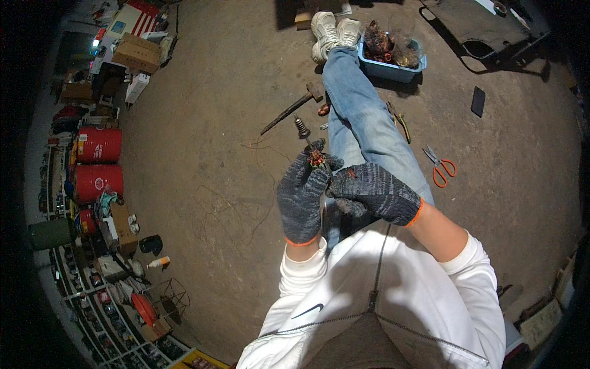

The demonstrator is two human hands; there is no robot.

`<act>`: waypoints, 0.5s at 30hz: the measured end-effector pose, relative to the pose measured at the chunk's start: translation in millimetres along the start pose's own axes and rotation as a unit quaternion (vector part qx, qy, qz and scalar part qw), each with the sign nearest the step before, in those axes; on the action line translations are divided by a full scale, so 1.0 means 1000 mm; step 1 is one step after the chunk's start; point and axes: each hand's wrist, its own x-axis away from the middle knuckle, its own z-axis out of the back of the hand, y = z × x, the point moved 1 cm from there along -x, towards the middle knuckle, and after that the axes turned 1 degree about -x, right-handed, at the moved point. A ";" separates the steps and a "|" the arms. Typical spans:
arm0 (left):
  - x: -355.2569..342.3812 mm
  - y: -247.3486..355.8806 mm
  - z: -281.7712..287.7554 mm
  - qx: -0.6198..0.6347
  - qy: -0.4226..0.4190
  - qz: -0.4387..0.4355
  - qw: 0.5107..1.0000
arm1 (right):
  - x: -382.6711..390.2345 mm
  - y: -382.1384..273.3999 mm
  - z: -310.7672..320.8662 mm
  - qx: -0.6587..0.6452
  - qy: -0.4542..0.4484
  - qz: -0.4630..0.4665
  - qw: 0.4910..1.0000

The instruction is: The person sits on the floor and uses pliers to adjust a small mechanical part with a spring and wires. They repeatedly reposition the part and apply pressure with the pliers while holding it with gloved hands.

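My left hand (300,197), in a grey knitted glove with an orange cuff, grips a motor rotor (317,158) with exposed copper windings; its shaft (302,127) points up with a ridged metal end. My right hand (376,194), gloved alike, is closed beside the rotor's lower part on something I cannot make out. Beyond them a long-handled hammer (290,109) lies on the floor, near a small copper piece (324,109). Pliers (401,126) lie by my leg, and orange-handled scissors (442,172) lie further right. Thin wires (258,146) lie loose left of my hands.
My outstretched legs (350,104) reach a blue bin (391,72) of tangled scrap. A black phone (477,101) lies right of them. A dark metal frame (467,31) stands top right. Red drums (98,144), cardboard boxes (136,52) and loaded shelves (92,307) line the left side.
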 end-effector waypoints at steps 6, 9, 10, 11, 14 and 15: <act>0.001 -0.005 0.000 0.005 -0.015 -0.025 1.000 | 0.001 -0.013 -0.003 -0.037 0.016 -0.076 0.996; 0.002 -0.005 -0.003 0.043 -0.019 -0.028 0.999 | 0.001 -0.022 -0.001 -0.035 0.035 -0.092 0.995; 0.002 -0.004 -0.004 0.068 -0.024 -0.014 0.997 | 0.001 -0.025 -0.001 -0.048 0.047 -0.112 0.991; 0.003 -0.003 -0.004 0.093 -0.029 0.000 0.995 | 0.001 -0.027 0.000 -0.062 0.060 -0.131 0.988; 0.003 0.001 -0.004 0.064 -0.021 0.002 0.998 | 0.001 -0.032 -0.003 -0.106 0.090 -0.186 0.973; 0.003 0.002 -0.004 0.062 -0.029 0.000 0.998 | 0.001 -0.033 -0.003 -0.078 0.087 -0.157 0.981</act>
